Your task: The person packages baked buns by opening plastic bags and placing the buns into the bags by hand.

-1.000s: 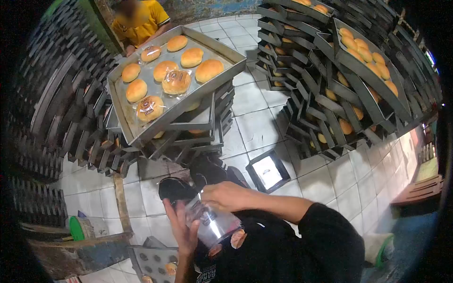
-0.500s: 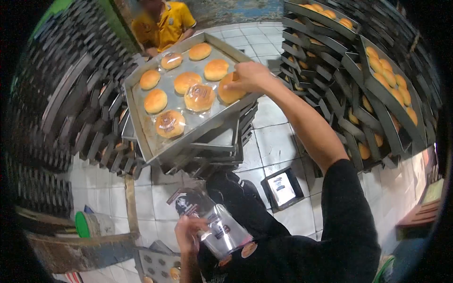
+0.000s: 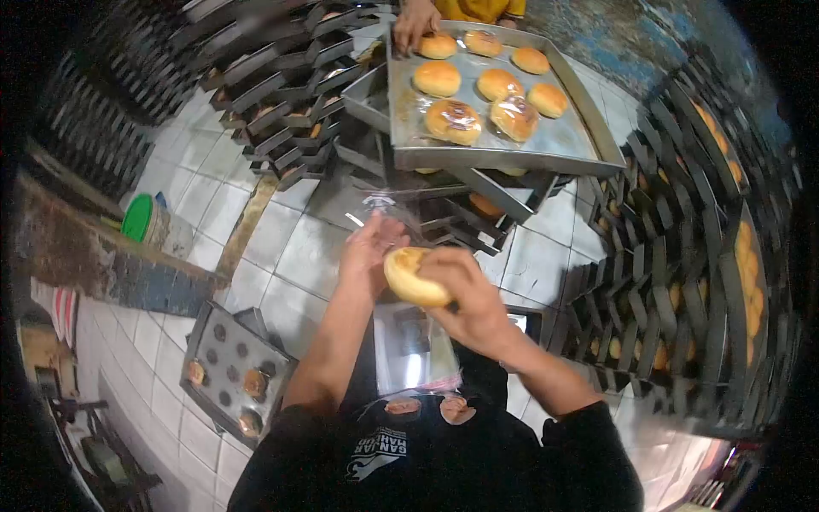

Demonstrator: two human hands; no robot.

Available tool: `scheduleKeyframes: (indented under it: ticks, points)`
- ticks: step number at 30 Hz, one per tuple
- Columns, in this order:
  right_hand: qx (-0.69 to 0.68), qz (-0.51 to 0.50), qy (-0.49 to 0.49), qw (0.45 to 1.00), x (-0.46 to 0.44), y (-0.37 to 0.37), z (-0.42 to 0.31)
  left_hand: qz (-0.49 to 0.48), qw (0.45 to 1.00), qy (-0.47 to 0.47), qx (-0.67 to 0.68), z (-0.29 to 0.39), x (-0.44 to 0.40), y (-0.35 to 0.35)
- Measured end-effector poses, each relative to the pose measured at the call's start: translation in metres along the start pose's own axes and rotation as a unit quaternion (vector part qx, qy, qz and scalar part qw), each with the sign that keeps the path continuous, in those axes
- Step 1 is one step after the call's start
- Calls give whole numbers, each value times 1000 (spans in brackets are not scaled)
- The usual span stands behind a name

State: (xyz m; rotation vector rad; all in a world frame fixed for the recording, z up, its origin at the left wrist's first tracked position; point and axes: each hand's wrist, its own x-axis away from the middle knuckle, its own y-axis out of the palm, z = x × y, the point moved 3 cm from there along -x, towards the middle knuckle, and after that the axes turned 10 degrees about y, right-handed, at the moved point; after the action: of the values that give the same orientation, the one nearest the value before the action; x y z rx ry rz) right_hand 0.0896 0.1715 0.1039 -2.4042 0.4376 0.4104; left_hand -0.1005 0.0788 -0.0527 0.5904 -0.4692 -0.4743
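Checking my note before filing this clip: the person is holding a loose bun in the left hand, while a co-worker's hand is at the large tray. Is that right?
Not quite: the head view shows the loose bun in the person's right hand, not the left hand. A co-worker's hand is indeed at the large tray.

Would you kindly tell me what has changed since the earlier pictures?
The right hand took a bun from the large tray and brought it back towards the body, beside the left hand. A co-worker's hand has come to the tray's far edge. The view has also turned. The other eight buns stay on the tray, and the clear bags remain by the black shirt.
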Motion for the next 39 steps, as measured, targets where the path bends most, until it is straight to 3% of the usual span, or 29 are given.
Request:
scheduleKeyframes:
  ticks: [3, 4, 7, 11, 12, 15, 16, 19, 22, 25, 26, 29, 30, 33, 34, 35, 37, 38, 39]
  points:
    - [164, 104, -28, 981, 7, 15, 45, -19, 997, -25, 66, 20, 39, 35]
    - [129, 160, 20, 979, 9, 17, 46, -33, 997, -34, 69, 31, 54, 50]
    - [212, 77, -45, 973, -7, 25, 6, -55, 988, -62, 131, 35, 77, 53]
    - [103, 37, 17, 994, -12, 77, -3, -77, 975, -68, 196, 31, 70, 0]
    - [133, 15, 5, 991, -5, 92, 3, -146, 964, -89, 201, 38, 67, -12]
    - [195, -16, -20, 980, -3, 124, 21, -12, 989, 28, 146, 16, 81, -23]
    - [201, -12, -16, 979, -10, 111, 15, 20, 993, 85, 82, 21, 106, 10]
    - [202, -26, -19, 979, -19, 98, 16, -8, 991, 111, 77, 19, 94, 0]
    - [132, -42, -29, 990, -41, 95, 25, -135, 961, 67, 234, 22, 47, -6]
    - [183, -55, -7, 982, -57, 79, 34, 12, 984, 137, 114, -1, 45, 24]
    - [164, -65, -32, 984, -58, 72, 32, 38, 978, 169, 113, 4, 43, 27]
    - [9, -91, 9, 996, -40, 53, 12, -8, 970, 63, 235, 30, 46, 27]
    - [-62, -97, 71, 991, -25, 72, 28, 14, 962, 40, 271, 26, 39, 22]
    - [-94, -159, 102, 978, -17, 84, 31, 6, 988, 21, 152, 23, 36, 24]
    - [-279, -346, 61, 894, -4, 85, 8, -49, 972, -11, 228, 10, 9, -7]
    - [-442, -507, 17, 740, 15, 78, -21, -29, 973, 14, 229, 24, 6, -20]
    - [-438, -461, 64, 769, 18, 67, -25, 10, 970, 60, 236, 49, 14, -24]
    - [-431, -442, 89, 782, 18, 63, -23, 77, 969, 108, 208, 57, 31, -19]
    - [-406, -226, 238, 853, 9, 67, 4, 86, 970, 85, 209, 49, 41, -14]
